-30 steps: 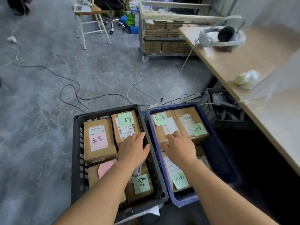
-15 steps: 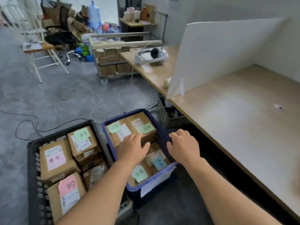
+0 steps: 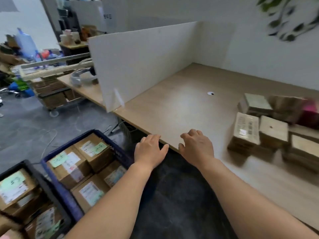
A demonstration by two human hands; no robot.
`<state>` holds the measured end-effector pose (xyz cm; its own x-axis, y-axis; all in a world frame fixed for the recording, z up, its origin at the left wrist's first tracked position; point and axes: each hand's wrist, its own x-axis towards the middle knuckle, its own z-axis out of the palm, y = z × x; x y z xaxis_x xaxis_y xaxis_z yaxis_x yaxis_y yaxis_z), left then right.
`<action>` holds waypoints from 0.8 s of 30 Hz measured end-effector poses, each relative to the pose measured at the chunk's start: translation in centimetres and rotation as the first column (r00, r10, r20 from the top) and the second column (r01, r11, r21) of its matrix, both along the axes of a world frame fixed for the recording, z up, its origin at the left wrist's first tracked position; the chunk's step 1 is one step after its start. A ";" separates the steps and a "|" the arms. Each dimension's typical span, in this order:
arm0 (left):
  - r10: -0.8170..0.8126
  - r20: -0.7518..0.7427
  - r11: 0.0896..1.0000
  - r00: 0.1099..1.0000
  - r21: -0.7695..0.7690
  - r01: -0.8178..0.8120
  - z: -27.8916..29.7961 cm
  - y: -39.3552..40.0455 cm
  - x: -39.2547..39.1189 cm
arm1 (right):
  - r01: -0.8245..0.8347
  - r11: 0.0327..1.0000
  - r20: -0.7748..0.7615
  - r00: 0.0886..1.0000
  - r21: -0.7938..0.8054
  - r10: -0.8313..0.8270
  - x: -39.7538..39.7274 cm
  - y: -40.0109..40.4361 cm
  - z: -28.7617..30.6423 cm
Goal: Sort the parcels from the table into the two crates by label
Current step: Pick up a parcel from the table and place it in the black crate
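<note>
Now both hands, left point(image 3: 149, 150) and right point(image 3: 196, 147), hold nothing, fingers loose, at the table point(image 3: 172, 107) edge. Parcels point(image 3: 259, 131) lie flat, blurred, long axes unclear. Hands have left the blue crate point(image 3: 120, 153).

Two hands, left hand point(image 3: 149, 150), right hand point(image 3: 197, 147), two crates, blue crate point(image 3: 60, 188), black crate point(image 3: 37, 175), one table point(image 3: 181, 107)

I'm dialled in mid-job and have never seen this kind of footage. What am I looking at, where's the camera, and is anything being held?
There is no machine here: a person wears one camera on the head, looking forward and down. The left hand and right hand both hold nothing. They hover at the near edge of the wooden table. Unsorted cardboard parcels sit on the table at the right. On the floor at left stand a blue crate and a black crate, both already holding labelled parcels.
</note>
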<state>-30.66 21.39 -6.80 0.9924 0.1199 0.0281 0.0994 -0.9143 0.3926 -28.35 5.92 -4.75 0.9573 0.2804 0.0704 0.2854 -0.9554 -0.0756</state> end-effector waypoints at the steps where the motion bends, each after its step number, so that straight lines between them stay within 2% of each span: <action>1: -0.032 0.001 0.999 0.999 0.000 0.032 0.0 -1.8 0.5 | 0.026 1.000 0.004 1.000 -0.006 -0.026 0.1 -1.7 0.0; 13: -0.360 -0.002 0.931 0.933 0.065 0.360 0.4 -18.3 5.3 | 0.363 0.932 0.036 0.931 0.001 -0.362 0.2 -18.1 0.4; 24: -0.556 0.021 0.831 0.831 0.011 0.556 -0.2 -33.4 12.1 | 0.543 0.839 0.008 0.840 -0.018 -0.543 3.8 -31.6 0.2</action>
<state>-18.61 -11.97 -6.96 0.8903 -0.4526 0.0502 -0.4354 -0.8139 0.3846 -24.58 -25.64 -4.53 0.9563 -0.2832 0.0734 -0.2795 -0.9585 -0.0562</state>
